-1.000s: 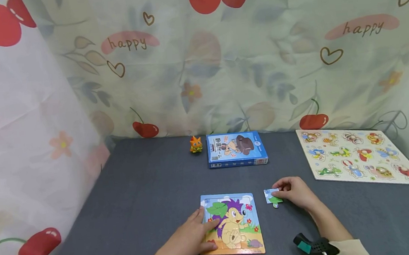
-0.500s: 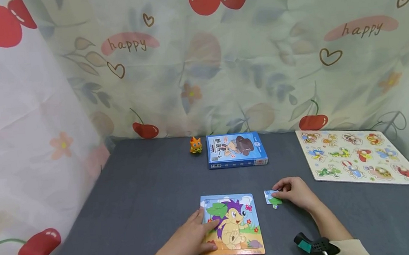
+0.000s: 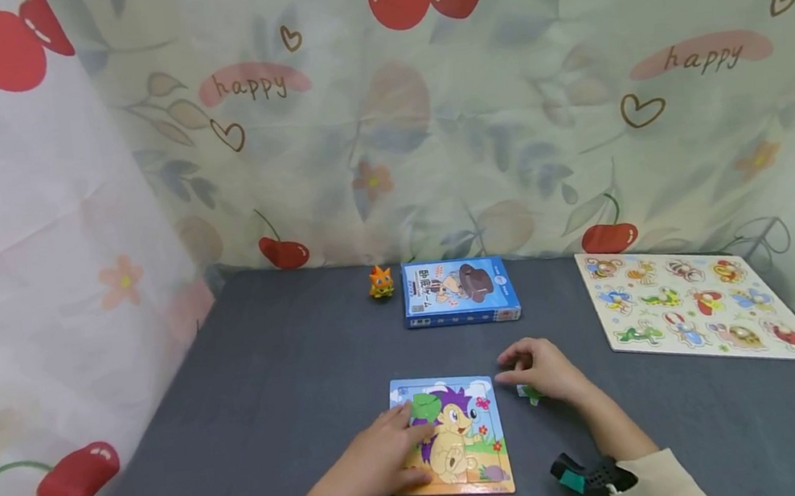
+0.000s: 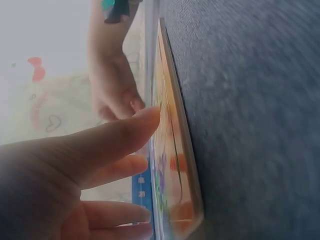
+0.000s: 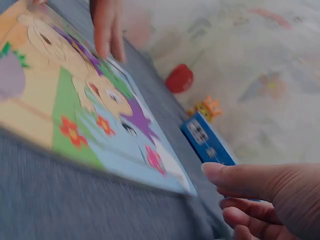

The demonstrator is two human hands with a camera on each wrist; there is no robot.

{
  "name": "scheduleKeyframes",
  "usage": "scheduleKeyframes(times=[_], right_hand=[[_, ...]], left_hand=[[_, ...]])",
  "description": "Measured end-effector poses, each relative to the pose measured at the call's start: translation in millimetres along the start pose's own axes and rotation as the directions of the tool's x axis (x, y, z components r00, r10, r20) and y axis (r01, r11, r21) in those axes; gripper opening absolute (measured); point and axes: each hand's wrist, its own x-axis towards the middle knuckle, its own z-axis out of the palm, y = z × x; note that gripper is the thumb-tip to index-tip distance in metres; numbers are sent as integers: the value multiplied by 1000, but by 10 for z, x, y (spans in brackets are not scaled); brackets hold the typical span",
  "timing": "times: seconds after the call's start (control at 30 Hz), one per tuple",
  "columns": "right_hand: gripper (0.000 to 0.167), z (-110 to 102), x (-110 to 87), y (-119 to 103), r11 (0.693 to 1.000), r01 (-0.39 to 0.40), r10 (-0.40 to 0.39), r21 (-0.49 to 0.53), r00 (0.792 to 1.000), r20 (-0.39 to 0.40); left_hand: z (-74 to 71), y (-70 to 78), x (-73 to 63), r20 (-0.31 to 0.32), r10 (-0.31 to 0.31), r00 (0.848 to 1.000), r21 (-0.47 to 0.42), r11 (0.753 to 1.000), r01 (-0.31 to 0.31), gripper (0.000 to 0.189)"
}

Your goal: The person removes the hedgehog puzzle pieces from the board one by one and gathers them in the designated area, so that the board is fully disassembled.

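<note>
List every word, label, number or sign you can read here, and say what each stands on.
"happy": brown lettering, left pink patch of the pale patterned cloth backdrop.
"happy": right pink patch, same backdrop.
"卧底ゲーム": probably, vertical title on the flat blue cardboard box.
Too small or blurred: the box's other print, including its side, and the tiny marking along the bottom edge of the square hedgehog jigsaw puzzle.

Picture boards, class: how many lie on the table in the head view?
2: the hedgehog puzzle, under the left hand, and the bug board, at the table's right. None seems hidden.
</note>
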Motion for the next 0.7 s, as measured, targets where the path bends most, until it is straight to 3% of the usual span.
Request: scheduleKeyframes(times=[0.17, 0.33, 0.7], right_hand=[[25, 155, 86, -164, 995, 94, -96, 22, 991, 89], [25, 249, 139, -294, 981, 191, -191, 20, 965, 180], [24, 400, 247, -478, 959, 281, -263, -24, 923, 282]], left_hand=[[18, 38, 40, 11, 34, 999, -9, 999, -34, 61], [47, 47, 54, 17, 48, 999, -8, 999, -47, 67], [50, 51, 32, 7, 67, 998, -15, 998, -67, 65]])
